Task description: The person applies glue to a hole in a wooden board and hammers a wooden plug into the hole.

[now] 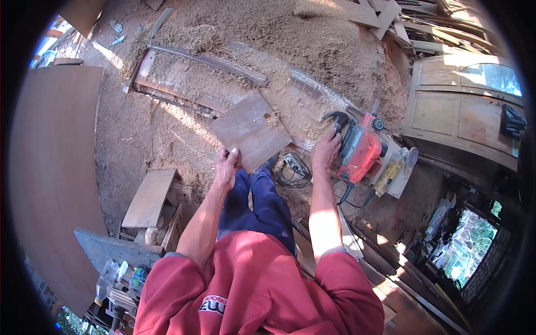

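Observation:
My left hand (pixel 226 167) grips a squarish brown wooden board (pixel 251 131) by its near left corner, thumb on top. The board is held above the sawdust-covered floor, with a small dark knot or hole near its far right side. My right hand (pixel 325 152) is closed around what looks like a claw hammer (pixel 336 119); its dark curved head shows beyond my fingers and its handle is hidden. Just right of that hand stands a red and black power tool (pixel 362 149), perhaps a planer. Whether the hand touches it I cannot tell.
A power strip (pixel 296 164) with coiled cable lies between my feet and the machine. A yellow power tool (pixel 389 177) rests beyond it. A dusty wooden frame (pixel 206 61) lies ahead. A large panel (pixel 58 167) stands left; a wooden cabinet (pixel 460 117) stands right.

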A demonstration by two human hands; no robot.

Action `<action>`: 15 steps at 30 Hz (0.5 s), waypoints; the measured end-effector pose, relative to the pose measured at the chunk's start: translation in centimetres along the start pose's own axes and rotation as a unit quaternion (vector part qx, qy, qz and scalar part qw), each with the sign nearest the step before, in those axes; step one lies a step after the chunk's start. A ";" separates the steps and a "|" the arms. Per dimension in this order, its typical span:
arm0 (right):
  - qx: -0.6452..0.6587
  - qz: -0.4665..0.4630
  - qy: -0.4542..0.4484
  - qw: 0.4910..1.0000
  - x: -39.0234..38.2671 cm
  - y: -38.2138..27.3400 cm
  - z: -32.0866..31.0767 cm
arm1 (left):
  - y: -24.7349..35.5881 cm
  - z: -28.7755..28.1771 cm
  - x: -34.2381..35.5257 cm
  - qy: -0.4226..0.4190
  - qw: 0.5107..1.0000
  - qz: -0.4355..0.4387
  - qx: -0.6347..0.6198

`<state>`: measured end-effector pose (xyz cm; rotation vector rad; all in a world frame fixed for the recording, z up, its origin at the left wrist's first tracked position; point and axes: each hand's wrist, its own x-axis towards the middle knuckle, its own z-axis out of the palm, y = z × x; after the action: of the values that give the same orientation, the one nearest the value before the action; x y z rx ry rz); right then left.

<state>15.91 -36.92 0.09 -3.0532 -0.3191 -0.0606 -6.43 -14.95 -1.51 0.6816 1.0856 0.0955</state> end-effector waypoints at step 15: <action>0.278 -0.066 -0.027 0.958 0.3 -0.4 -5.0 | -0.9 -0.1 0.5 0.024 0.999 0.001 0.044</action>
<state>15.97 -36.80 5.09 -2.4771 -0.4528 0.0910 -6.47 -15.41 -2.44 0.7634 1.1412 0.0660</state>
